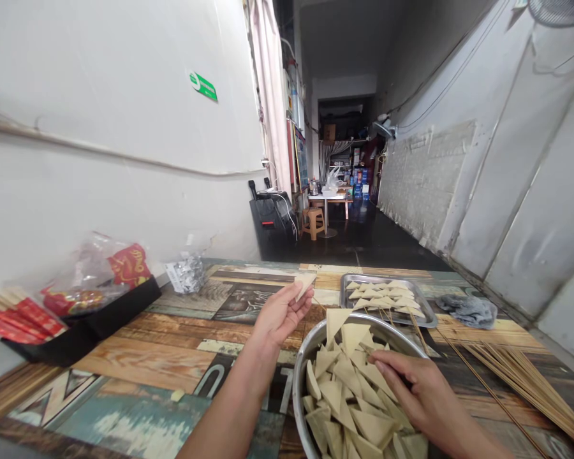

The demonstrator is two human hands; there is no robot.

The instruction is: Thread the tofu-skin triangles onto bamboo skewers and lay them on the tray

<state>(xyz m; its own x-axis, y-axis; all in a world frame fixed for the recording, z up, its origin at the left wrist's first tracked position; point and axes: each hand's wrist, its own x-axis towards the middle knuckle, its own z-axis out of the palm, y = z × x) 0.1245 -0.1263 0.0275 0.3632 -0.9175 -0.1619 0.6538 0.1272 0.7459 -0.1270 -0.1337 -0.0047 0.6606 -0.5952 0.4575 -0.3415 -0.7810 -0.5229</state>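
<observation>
Tofu triangle is pinched at the fingertips of the left hand, just beyond the metal bowl at the counter's near edge. The right hand lies curled on the bowl's pieces, its grip unclear, and is nearer the skewers.

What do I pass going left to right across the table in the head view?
Black tray of red packets → crumpled silvery bag → left hand holding a triangular slice → steel bowl → bundle of bamboo skewers.
</observation>
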